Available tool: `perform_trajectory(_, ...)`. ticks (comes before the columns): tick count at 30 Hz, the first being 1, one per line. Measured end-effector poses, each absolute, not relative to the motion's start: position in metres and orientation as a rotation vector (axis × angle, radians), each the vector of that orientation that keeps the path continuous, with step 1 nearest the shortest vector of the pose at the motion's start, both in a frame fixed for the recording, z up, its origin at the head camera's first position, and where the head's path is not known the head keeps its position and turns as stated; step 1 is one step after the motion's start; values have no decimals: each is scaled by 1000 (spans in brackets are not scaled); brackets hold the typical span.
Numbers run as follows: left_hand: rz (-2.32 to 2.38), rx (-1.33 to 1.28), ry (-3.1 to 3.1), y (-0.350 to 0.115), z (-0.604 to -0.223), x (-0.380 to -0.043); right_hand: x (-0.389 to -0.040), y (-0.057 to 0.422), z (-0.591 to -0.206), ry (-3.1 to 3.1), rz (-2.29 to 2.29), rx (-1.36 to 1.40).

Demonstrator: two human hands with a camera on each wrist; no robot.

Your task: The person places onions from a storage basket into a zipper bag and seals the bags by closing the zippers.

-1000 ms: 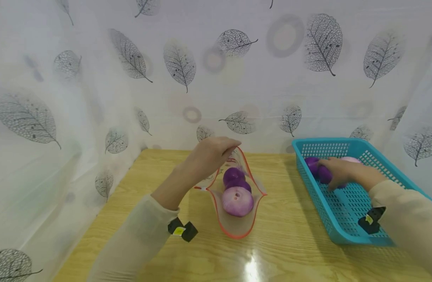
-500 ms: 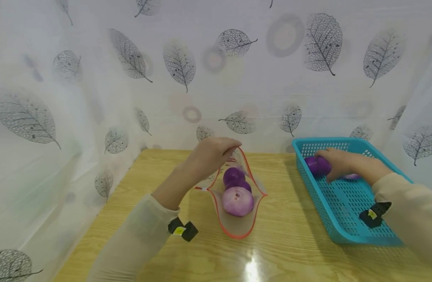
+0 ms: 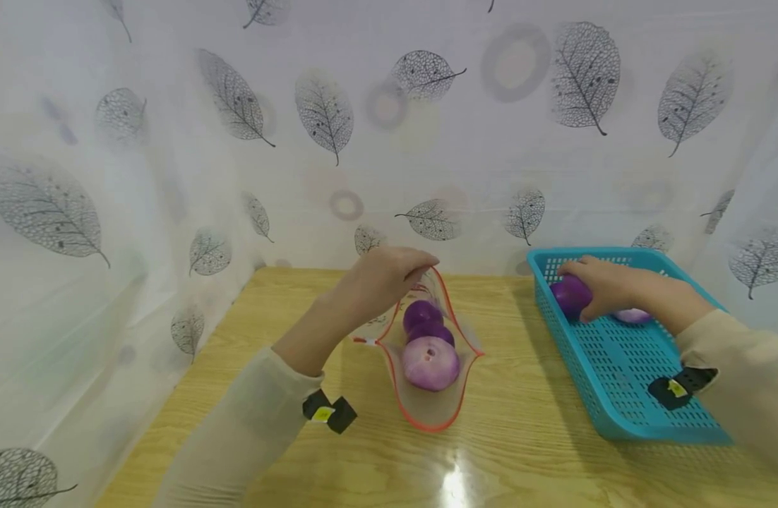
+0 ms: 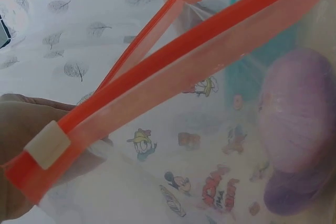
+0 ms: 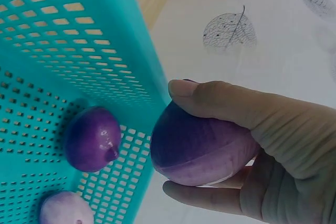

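Observation:
My left hand (image 3: 385, 282) pinches the far rim of a clear zip bag (image 3: 427, 416) with a red zip edge, its mouth spread wide. In the left wrist view, cartoon prints and a white slider (image 4: 48, 144) show on the bag. Inside lie a pale purple onion (image 3: 431, 363) and darker purple onions (image 3: 421, 317) behind it. My right hand (image 3: 618, 288) is over the blue basket (image 3: 608, 395), thumb and fingers round a purple onion (image 5: 202, 142). Below it in the basket, the right wrist view shows another purple onion (image 5: 92, 139) and a paler one (image 5: 65, 209).
The bag and basket stand on a wood-grain table (image 3: 503, 451), the basket to the right with raised, perforated walls. A white curtain (image 3: 376, 162) printed with leaves hangs behind the table and along its left side.
My right hand has shifted slightly back and up within the basket and gripped a purple onion, and more of the paler onion shows. The left hand and bag have barely moved.

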State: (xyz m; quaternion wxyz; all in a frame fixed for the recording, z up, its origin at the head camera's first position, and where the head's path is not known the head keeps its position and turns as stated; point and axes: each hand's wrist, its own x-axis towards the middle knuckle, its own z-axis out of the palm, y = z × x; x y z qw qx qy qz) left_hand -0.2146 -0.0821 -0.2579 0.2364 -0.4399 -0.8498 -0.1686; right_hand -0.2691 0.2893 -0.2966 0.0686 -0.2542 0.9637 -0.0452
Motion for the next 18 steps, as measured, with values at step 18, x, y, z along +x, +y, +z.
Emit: perform_trajectory(18,-467,-1280,-2270,-78,-259,-216,-251,263,-272,2974,-340,-842)
